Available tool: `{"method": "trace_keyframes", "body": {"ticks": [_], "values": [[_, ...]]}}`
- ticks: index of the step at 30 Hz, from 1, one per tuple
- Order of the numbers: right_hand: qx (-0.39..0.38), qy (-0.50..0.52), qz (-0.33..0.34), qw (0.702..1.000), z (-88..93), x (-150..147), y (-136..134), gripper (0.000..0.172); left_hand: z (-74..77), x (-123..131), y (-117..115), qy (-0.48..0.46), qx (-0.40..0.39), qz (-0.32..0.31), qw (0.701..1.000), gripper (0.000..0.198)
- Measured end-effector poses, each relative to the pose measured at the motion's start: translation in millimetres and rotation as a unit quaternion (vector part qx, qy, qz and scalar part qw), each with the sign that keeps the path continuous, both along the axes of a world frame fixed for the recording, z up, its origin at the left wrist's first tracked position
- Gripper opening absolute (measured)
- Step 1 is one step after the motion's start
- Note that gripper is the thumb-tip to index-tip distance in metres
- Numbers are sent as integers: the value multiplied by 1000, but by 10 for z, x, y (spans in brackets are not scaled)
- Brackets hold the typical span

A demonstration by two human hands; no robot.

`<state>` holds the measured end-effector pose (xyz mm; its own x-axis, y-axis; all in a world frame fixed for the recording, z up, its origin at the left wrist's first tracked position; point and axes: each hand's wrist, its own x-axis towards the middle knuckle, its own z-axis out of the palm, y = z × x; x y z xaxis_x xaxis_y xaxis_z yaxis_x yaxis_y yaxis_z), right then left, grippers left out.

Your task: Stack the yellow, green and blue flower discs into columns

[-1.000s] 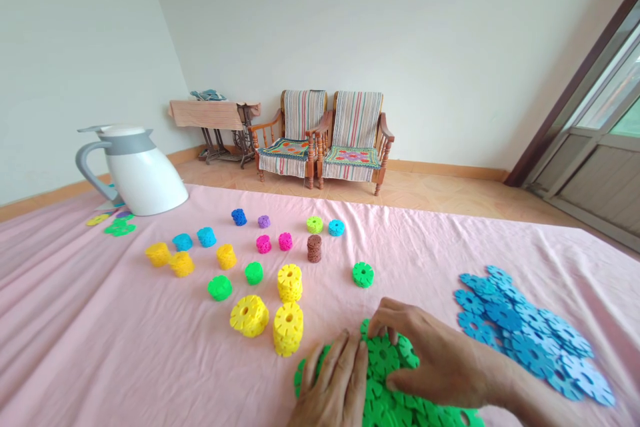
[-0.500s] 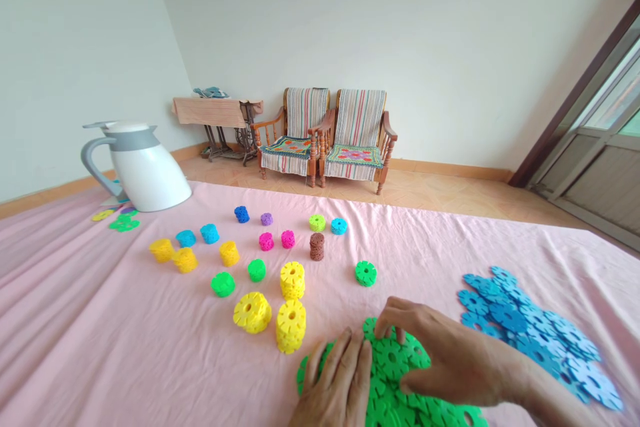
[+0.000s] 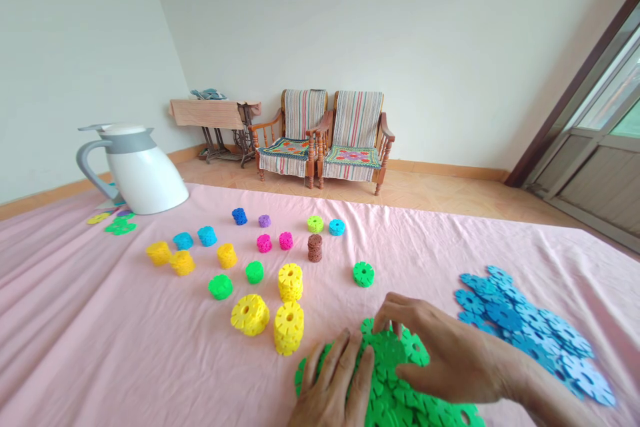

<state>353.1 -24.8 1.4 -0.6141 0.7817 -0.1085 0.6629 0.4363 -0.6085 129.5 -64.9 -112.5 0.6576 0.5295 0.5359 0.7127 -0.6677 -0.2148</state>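
Note:
A heap of green snowflake discs (image 3: 400,393) lies on the pink cloth at the front edge of the view. My left hand (image 3: 335,380) rests flat over the left side of that heap, its fingers stretched out and slightly apart. Above the heap's far right part, my right hand (image 3: 440,353) arches with bent fingers touching the discs; its thumb is held away from them and no disc shows between. A short stack of green discs (image 3: 363,274) stands beyond the heap. Tall stacks of yellow discs (image 3: 289,328) are left of my hands.
Blue discs (image 3: 530,330) spread in a pile at the right. Small stacks, such as the brown one (image 3: 315,248) and the orange one (image 3: 227,255), dot the pink cloth (image 3: 125,347). A white jug (image 3: 147,177) stands at the far left, with loose discs (image 3: 120,225) near it.
The fingers of my left hand have spread a little. My right hand has barely shifted over the green heap. The whole view has moved slightly.

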Motion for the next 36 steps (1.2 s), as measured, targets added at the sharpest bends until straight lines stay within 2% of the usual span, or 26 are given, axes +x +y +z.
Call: {"method": "trace_keyframes", "body": {"ticks": [4, 9, 13, 17, 24, 26, 28, 30, 32, 34, 36], "values": [[79, 19, -59, 995, -43, -43, 241, 30, 7, -1, 5, 9, -1, 1, 1000, 39], [193, 44, -148, 969, -338, -182, 616, 22, -38, -13, 17, 22, 26, 4, 999, 39], [230, 50, -163, 958, -502, -252, 755, 19, -81, -13, 27, 6, 33, -7, 999, 38], [249, 41, -154, 955, -525, -270, 773, 20, -89, -10, 30, -1, 27, -10, 1000, 39], [229, 30, -153, 961, -521, -267, 770, 23, -83, -13, 25, -2, 18, -10, 1000, 39], [230, 43, -156, 960, -496, -239, 749, 27, -73, -11, 21, 2, 19, -9, 1000, 40], [218, 55, -157, 962, -432, -189, 689, 24, -55, -7, 17, 7, 17, -7, 1000, 39], [173, 50, -138, 974, -327, -124, 576, 15, -31, -2, 15, 12, 15, -2, 1000, 39], [100, 30, -91, 990, -201, -62, 415, 11, -4, 3, 14, 16, 16, 1, 1000, 38], [36, 8, -45, 998, -92, -22, 236, 16, 23, 6, 11, 12, 17, -1, 1000, 38], [0, -10, -38, 999, -30, -11, 80, 28, 46, 6, 5, 4, 10, -4, 1000, 38]]}}
